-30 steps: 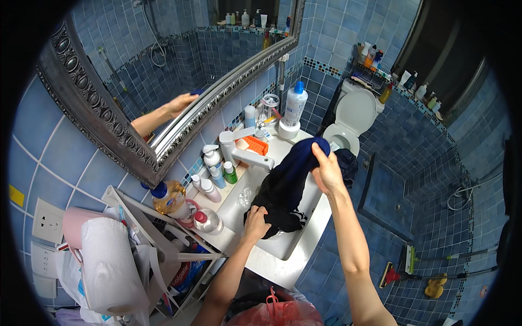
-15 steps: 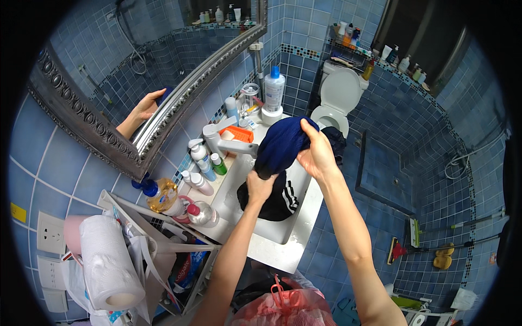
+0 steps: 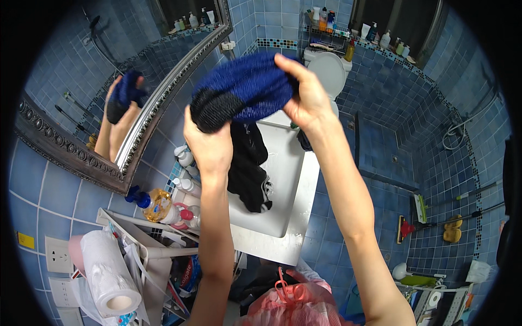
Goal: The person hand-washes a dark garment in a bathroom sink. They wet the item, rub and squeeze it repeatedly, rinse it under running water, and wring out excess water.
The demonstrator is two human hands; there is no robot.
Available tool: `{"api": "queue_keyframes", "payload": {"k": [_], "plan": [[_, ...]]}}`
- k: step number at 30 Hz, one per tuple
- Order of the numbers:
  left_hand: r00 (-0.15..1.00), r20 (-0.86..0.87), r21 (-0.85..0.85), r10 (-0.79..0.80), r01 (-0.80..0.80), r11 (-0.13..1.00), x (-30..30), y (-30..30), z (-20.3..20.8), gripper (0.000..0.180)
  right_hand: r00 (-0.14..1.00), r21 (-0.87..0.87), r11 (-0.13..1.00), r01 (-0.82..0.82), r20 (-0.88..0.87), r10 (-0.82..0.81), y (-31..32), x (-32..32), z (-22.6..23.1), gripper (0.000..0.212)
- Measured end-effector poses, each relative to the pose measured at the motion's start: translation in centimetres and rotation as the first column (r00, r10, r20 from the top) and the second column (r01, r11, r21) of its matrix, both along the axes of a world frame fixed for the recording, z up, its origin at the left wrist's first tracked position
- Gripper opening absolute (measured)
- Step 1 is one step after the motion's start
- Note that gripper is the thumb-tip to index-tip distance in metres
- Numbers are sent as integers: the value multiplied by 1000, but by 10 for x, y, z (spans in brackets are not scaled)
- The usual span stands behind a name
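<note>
Both my hands hold up a piece of blue clothing [image 3: 253, 81] with a dark ribbed end, stretched sideways above the white sink [image 3: 285, 185]. My left hand [image 3: 209, 146] is closed round the dark end. At the other end, my right hand [image 3: 310, 103] grips the blue fabric between thumb and fingers. Black cloth [image 3: 247, 174] with white stripes hangs or lies below, reaching into the basin; whether it joins the blue piece I cannot tell. The raised fabric hides the faucet.
A framed mirror [image 3: 81, 163] runs along the left wall. Pump bottles [image 3: 185, 157] line the counter's left side, near a bottle of amber liquid [image 3: 159, 205]. A paper roll [image 3: 106, 274] sits lower left. The toilet [image 3: 327, 73] stands beyond the sink.
Both hands have lifted the blue cloth up and leftward, away from the faucet. It is now spread wider between them, and the black striped cloth lies longer in the sink.
</note>
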State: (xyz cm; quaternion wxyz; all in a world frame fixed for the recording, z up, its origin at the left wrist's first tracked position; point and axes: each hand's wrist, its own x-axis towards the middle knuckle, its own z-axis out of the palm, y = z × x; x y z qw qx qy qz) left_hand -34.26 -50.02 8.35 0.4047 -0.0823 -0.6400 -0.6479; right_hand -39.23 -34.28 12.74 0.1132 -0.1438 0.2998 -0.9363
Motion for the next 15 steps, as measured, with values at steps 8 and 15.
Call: {"api": "queue_keyframes", "payload": {"k": [8,15], "plan": [[980,194,-37,-42,50,998,6,9,-48,43,991,70,997,12,131,-21,8,-5,-28,19],[641,733,-280,227,-19,960,42,5,-194,67,674,496,857,140,587,-449,-15,-33,-248,8]]}}
